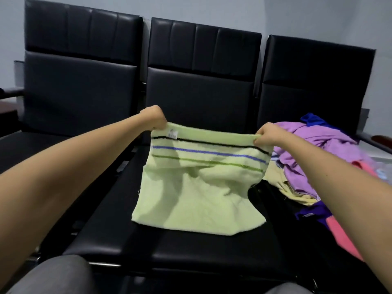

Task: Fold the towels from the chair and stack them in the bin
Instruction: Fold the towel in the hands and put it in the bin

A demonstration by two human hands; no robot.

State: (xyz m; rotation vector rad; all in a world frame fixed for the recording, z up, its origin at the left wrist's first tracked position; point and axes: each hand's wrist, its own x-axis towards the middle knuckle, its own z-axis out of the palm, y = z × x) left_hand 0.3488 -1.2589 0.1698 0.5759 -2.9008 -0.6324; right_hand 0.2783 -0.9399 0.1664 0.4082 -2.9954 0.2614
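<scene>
Pinching top corners of green towel [197,198] in fingers of left hand [156,118] and right hand [266,133]. Hold edge taut between fingers; align with hem below them.

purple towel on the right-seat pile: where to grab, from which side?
Probably best a pinch grip on a raised fold of the purple towel, coming from above and the near side. It lies crumpled atop the pile, folds standing up; blue cloth overlaps its far edge. Left hand and right hand pinch the green towel.
</scene>
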